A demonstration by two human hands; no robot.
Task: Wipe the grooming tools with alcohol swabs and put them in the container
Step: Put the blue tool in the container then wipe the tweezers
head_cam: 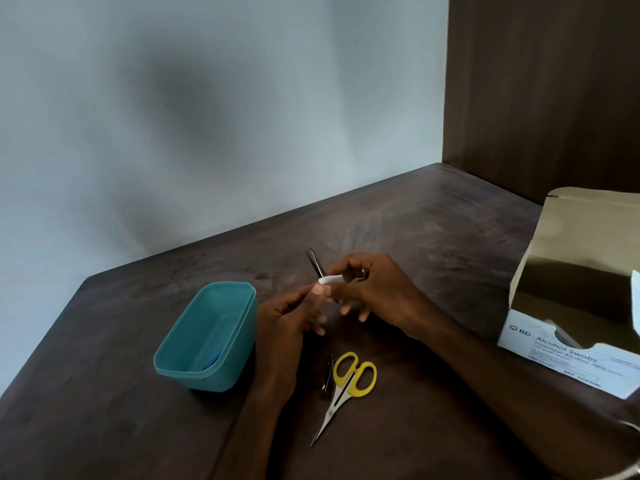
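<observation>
scissors point(346, 386): nearest the viewer, flat on the table point(433, 220), blades shut, tips toward the viewer, yellow loops away; untouched.
clipper point(328, 375): small dark metal tool lying just left of the scissors' loops, touching or nearly so, cannot tell which; seen edge-on.
container point(207, 337): teal plastic tub, open top, left of the hands, resting on the table; a bit of something blue shows inside at the near right corner, cannot tell what.
left hand point(291, 320): raised above the table just right of the container, thumb and fingers pinched on the lower end of the tweezers.
tweezers point(317, 268): thin metal, held in the air between both hands, tilted, tips pointing up and away to the left; middle part hidden by the swab and fingers.
swab point(329, 279): small white pad wrapped round the tweezers just above the left thumb.
right hand point(377, 289): forearm comes in from the lower right; thumb and forefinger squeeze the swab onto the tweezers, other fingers spread loose below.
box point(568, 323): white carton at the right edge, printed "Alcohol Swabs", lid flap open and standing up; well apart from the hands.
wall point(173, 116): pale, behind the table.
panel point(554, 81): dark wood, far right.
</observation>
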